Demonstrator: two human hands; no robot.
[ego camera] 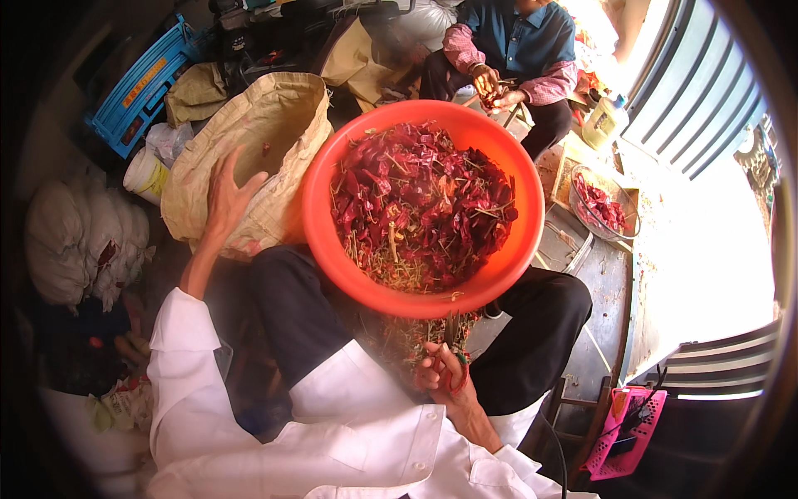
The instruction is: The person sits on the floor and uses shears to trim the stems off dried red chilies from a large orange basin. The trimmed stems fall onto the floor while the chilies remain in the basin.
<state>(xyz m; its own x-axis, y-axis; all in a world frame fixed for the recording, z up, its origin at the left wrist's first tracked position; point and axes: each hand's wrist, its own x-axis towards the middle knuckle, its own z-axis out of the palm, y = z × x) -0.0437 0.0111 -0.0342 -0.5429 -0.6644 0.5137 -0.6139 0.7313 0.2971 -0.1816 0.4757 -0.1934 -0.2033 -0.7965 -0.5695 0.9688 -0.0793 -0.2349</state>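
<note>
A large orange-red plastic basin (536, 206) stands before me, heaped with dried red chili peppers (430, 181), with stems and seeds among them. Just below its near rim, my right hand (444, 371) is shut on a pair of scissors (451, 330), whose blades point toward the basin. My left hand (232, 190) is spread with nothing in it, over the near side of a tan woven sack (274, 106). The sack's mouth gapes toward me, and a small reddish bit shows on its inside wall. Whether my left fingers touch the sack, I cannot tell.
Across the basin a person (517, 50) sits, both hands on small red pieces. A wire-handled basket (605, 203) with chilies stands at right, near a plastic jug (605, 121). Stem scraps (405, 337) litter the floor. Stuffed white sacks (81, 237) lie left; a pink basket (626, 430) is lower right.
</note>
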